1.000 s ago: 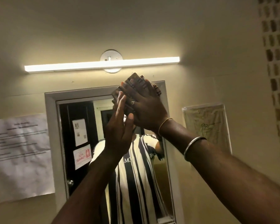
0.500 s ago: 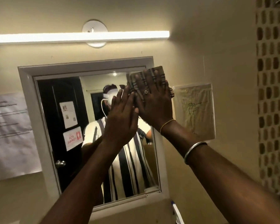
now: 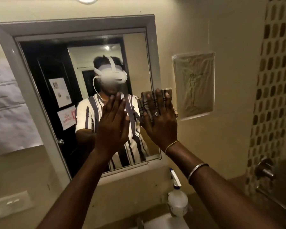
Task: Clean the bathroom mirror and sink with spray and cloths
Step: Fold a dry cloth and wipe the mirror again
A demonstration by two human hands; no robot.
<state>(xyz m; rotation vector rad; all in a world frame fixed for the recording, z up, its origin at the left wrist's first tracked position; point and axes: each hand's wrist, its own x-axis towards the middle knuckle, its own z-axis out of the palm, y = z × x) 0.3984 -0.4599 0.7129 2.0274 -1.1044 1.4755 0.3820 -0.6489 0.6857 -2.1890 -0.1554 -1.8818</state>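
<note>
Checked brown cloth [image 3: 155,103] lies flat under the right hand [image 3: 160,119], fingers spread, pressed to the right edge of the grey-framed mirror [image 3: 82,28]. Beside it the left hand [image 3: 113,123] is held open with fingers together, holding nothing. A clear spray bottle [image 3: 177,198] stands below by the white sink [image 3: 165,222]. Writing on the wall papers [image 3: 5,103] and on the red-lettered sign [image 3: 66,117] in the reflection is too blurred to read.

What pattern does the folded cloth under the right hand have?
The folded cloth has a checked pattern, brownish with dark lines; the head view shows it, pressed flat under the right hand.
</note>
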